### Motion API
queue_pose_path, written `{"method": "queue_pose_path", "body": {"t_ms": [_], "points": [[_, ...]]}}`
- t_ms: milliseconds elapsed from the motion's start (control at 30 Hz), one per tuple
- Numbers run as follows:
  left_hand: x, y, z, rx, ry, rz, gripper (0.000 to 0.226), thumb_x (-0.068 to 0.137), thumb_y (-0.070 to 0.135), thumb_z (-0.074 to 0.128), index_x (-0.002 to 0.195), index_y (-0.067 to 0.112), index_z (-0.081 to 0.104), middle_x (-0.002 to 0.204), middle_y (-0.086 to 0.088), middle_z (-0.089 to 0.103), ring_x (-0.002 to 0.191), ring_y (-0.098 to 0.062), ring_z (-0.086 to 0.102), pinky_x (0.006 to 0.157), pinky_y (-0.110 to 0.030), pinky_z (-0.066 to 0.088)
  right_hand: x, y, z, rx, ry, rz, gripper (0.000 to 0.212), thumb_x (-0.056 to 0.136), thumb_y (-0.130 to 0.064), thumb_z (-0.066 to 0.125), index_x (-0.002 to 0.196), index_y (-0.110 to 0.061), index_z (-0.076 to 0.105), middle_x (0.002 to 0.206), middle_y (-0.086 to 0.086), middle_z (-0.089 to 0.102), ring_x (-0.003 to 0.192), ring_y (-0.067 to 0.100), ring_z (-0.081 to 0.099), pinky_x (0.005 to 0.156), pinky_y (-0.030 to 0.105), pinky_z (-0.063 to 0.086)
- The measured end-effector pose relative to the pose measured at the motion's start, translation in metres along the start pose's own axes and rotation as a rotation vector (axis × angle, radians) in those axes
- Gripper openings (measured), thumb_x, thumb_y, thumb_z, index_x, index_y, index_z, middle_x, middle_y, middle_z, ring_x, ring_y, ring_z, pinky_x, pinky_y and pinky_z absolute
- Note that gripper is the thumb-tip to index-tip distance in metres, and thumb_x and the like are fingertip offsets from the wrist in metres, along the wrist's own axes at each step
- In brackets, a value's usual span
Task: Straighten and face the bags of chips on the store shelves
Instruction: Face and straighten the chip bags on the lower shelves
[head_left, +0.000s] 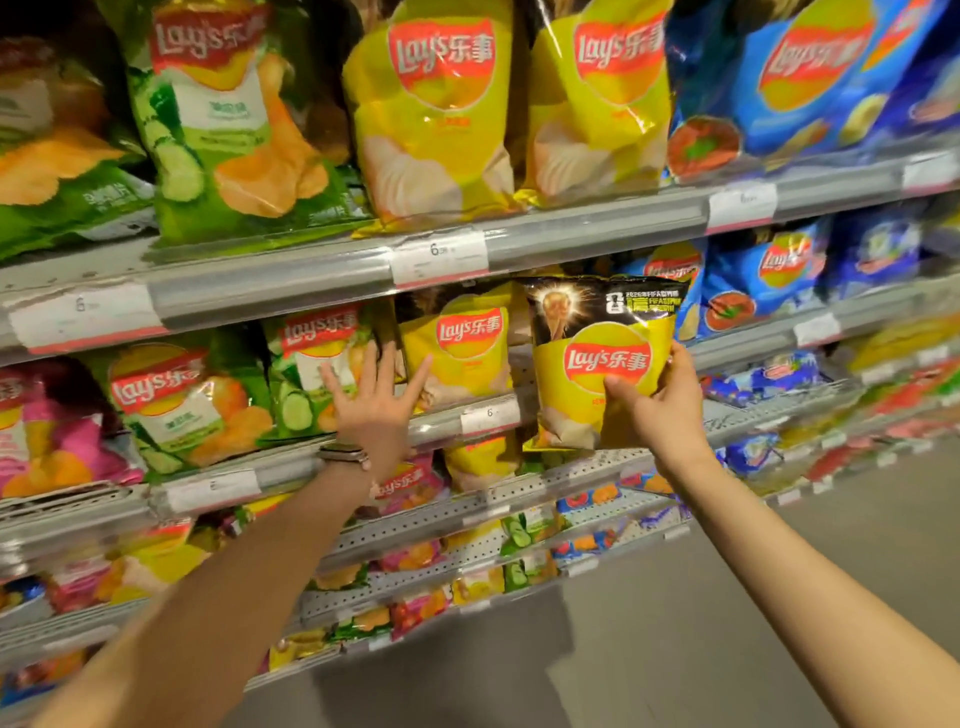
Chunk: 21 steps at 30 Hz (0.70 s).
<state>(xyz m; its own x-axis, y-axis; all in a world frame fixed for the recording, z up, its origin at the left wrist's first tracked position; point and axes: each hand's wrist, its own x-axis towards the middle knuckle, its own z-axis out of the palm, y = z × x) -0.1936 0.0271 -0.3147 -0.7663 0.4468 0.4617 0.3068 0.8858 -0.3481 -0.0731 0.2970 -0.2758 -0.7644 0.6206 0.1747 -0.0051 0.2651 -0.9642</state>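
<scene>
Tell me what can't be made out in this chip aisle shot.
Head view only:
- Price tags: digits past the "6" are blurred.
- Yellow Lay's bag with a black top: its lower right is covered by the right hand.
- Yellow Lay's bag behind the left hand: its lower left corner is hidden.
- Top-shelf bags: tops cut off by the upper edge.
- Lowest shelves: flavours too small and blurred.

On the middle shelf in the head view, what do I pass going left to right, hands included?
Pink bag → green cucumber bag → second green cucumber bag → left hand, fingers spread → yellow bag on the shelf → black-topped yellow bag → right hand gripping it → blue bags.
</scene>
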Motion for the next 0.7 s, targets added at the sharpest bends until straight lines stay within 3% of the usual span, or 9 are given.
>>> {"method": "queue_pose_path", "body": {"t_ms": [100,267,467,533,600,633,700], "points": [[0.002,0.004,0.012,0.040,0.048,-0.042,0.071,0.090,-0.014,0.030,0.138,0.036,0.045,0.121,-0.015,0.064,0.121,-0.033,0.054,0.092,-0.071,0.037,0.022,0.004,-0.002,-0.002,0.008,0.005,0.049,0.079,-0.011,0.073,0.119,-0.013,0.046,0.112,0.005,0.063,0.103,0.022,0.060,0.095,0.043,0.048],[-0.001,0.007,0.028,0.127,0.090,-0.062,0.073,0.092,-0.012,0.023,0.145,0.036,0.033,0.117,-0.015,0.065,0.126,-0.034,0.050,0.099,-0.071,0.027,0.049,0.007,0.006,-0.027,-0.026,0.026,0.047,0.079,-0.015,0.075,0.117,-0.013,0.048,0.110,0.004,0.063,0.101,0.020,0.060,0.096,0.044,0.048],[-0.002,0.008,0.021,0.139,0.093,-0.046,0.071,0.090,-0.007,0.016,0.145,0.034,0.033,0.119,-0.017,0.063,0.127,-0.036,0.047,0.095,-0.073,0.031,0.078,-0.006,0.017,0.002,-0.074,-0.091,0.047,0.082,-0.014,0.072,0.121,-0.010,0.045,0.111,0.003,0.059,0.106,0.022,0.059,0.092,0.034,0.046],[-0.003,0.005,0.018,0.161,0.080,-0.025,0.074,0.084,-0.003,0.043,0.146,0.034,0.028,0.122,-0.018,0.061,0.129,-0.037,0.045,0.095,-0.074,0.031,0.083,-0.007,0.022,-0.025,-0.109,-0.152,0.050,0.083,-0.014,0.070,0.125,-0.009,0.043,0.113,0.003,0.056,0.107,0.019,0.056,0.091,0.030,0.044],[-0.004,0.004,0.015,0.157,-0.027,-0.019,0.108,0.056,0.012,0.084,0.146,0.035,0.029,0.124,-0.018,0.060,0.131,-0.036,0.043,0.096,-0.075,0.025,0.089,-0.007,0.028,-0.063,-0.131,-0.189,0.056,0.085,-0.016,0.069,0.131,-0.008,0.039,0.118,0.003,0.054,0.108,0.016,0.052,0.092,0.029,0.042],[-0.004,0.004,0.011,0.156,-0.083,-0.033,0.118,0.044,0.020,0.091,0.146,0.035,0.031,0.124,-0.017,0.060,0.131,-0.035,0.044,0.097,-0.074,0.024,0.092,-0.008,0.030,-0.072,-0.141,-0.189,0.057,0.085,-0.017,0.069,0.132,-0.008,0.038,0.119,0.003,0.053,0.108,0.015,0.051,0.092,0.028,0.041],[-0.003,0.005,0.006,0.151,-0.110,-0.042,0.119,0.041,0.022,0.092,0.144,0.035,0.034,0.122,-0.015,0.062,0.130,-0.034,0.045,0.096,-0.072,0.029,0.099,-0.009,0.034,-0.078,-0.159,-0.168,0.055,0.086,-0.018,0.068,0.132,-0.008,0.038,0.115,-0.002,0.051,0.107,0.013,0.050,0.089,0.023,0.040]]}}
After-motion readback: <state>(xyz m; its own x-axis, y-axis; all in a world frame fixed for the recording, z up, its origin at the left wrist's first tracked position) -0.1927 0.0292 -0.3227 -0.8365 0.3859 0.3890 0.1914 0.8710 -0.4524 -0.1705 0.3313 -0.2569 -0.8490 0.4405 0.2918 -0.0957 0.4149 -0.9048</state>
